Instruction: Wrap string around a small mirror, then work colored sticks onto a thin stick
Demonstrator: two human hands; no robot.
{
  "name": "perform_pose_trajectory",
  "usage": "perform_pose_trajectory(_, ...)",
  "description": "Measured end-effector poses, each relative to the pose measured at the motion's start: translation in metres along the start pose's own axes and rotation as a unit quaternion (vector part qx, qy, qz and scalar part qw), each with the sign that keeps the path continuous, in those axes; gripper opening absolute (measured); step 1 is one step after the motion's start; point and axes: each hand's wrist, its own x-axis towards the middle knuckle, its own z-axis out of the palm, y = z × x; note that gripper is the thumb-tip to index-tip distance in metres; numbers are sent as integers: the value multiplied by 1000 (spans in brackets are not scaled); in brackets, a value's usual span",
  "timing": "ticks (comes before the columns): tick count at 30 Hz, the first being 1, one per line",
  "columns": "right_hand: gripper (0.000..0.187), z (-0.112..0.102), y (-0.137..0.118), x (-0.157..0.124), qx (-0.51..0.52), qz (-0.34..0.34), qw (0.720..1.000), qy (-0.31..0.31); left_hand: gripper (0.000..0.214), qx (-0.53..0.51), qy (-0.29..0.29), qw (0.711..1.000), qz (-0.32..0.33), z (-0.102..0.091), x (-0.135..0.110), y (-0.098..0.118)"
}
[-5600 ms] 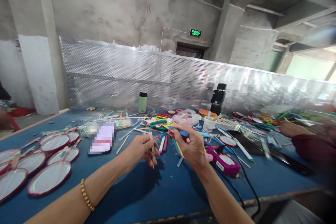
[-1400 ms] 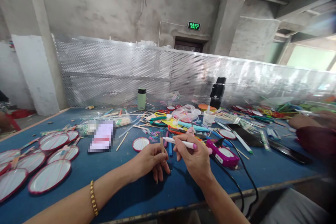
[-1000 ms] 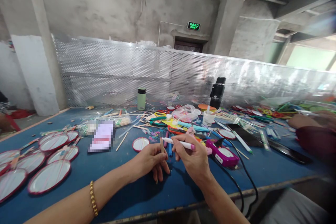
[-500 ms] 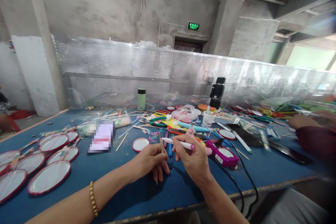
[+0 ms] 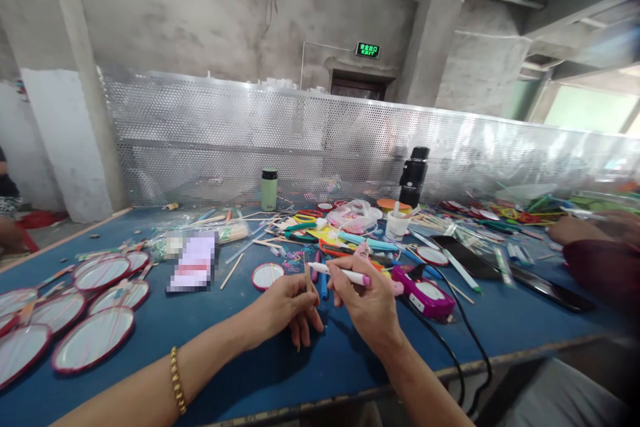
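Note:
My left hand is closed on a thin wooden stick that it holds upright just above the blue table. My right hand grips a white marker with a pink end, its tip pointing left at the stick. Both hands meet near the middle of the table's front. A small round red-rimmed disc lies just beyond my left hand.
Several red-rimmed oval fans lie at the left. A pink glue gun with a black cord sits right of my hands. Pens, sticks and scissors litter the middle. A green flask and a black flask stand behind. Another person's arm rests at the right.
Earlier my right hand held a blue pen farther out; it now holds the white and pink marker closer in. Over the last second, hands are nearly still.

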Motion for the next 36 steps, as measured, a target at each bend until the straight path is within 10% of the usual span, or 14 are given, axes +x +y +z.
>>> perform_pose_trajectory(36, 15, -1, -1, -1, -3, 0, 1000, 18, 35, -6, 1, 1000, -4, 0, -1, 0)
